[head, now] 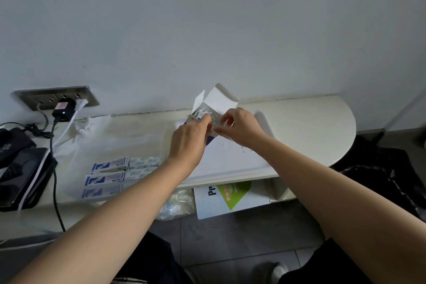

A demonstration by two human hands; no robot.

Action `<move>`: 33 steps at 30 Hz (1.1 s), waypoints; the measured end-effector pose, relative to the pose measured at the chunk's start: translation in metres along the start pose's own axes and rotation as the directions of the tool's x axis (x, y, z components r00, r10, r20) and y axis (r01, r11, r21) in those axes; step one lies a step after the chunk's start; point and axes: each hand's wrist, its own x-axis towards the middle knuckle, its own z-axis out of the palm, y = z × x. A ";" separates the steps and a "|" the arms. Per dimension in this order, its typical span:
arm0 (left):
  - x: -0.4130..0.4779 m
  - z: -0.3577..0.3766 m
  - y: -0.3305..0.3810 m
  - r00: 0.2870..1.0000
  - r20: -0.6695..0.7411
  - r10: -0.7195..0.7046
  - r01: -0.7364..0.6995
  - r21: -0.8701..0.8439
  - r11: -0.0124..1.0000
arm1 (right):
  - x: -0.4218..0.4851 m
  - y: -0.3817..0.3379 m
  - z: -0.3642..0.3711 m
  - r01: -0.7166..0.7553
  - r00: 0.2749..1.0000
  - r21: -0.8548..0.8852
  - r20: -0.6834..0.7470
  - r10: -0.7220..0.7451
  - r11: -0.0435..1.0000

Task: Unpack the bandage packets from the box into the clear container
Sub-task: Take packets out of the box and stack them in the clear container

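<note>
While both hands meet at its mouth, box: small white-and-blue cardboard box (216,101), flaps open, lifted above the cream bench (311,122).
Left hand (189,140): grips the box side.
Right hand (242,128): pinches the box edge at the opening.
Packets: blue-and-white bandage packets (108,166) lie inside the clear plastic container (138,145), well apart to the left.

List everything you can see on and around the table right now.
box: one, white and blue, flaps open, held above the table
bandage packets: several stacks, blue and white, inside the clear container
clear container: one, see-through, on the table, left of the hands
table: one, cream, against the wall
socket panel: one, grey, on the wall, left
charger: one, black, plugged into the panel
case: one, black, table's left end
leaflet: one, white and green, shelf below
left hand: one, fingers gripping the box
right hand: one, fingers pinching the box
</note>
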 end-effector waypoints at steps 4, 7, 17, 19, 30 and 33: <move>-0.002 0.003 0.005 0.995 0.013 0.101 -0.102 0.032 0.994 | 0.000 -0.005 0.003 -0.028 0.999 -0.022 0.037 0.029 0.999; -0.002 0.005 0.005 0.994 -0.003 0.105 -0.105 0.018 0.994 | -0.001 -0.008 0.001 -0.046 0.997 -0.043 0.058 0.048 0.998; 0.004 0.012 0.000 0.999 -0.017 0.034 -0.035 -0.075 0.997 | 0.003 -0.003 0.010 -0.039 0.999 0.118 -0.023 0.042 0.992; 0.007 0.015 -0.006 1.000 -0.026 -0.010 0.007 -0.091 0.996 | 0.006 -0.003 0.008 -0.009 0.996 0.147 -0.083 0.021 0.989; 0.011 0.023 -0.016 0.994 -0.045 -0.097 0.085 -0.208 0.974 | 0.010 -0.006 0.006 -0.016 0.988 0.331 -0.139 0.066 0.943; 0.011 0.024 -0.018 0.994 -0.047 -0.099 0.087 -0.206 0.975 | 0.010 -0.008 0.004 -0.016 0.988 0.360 -0.135 0.069 0.933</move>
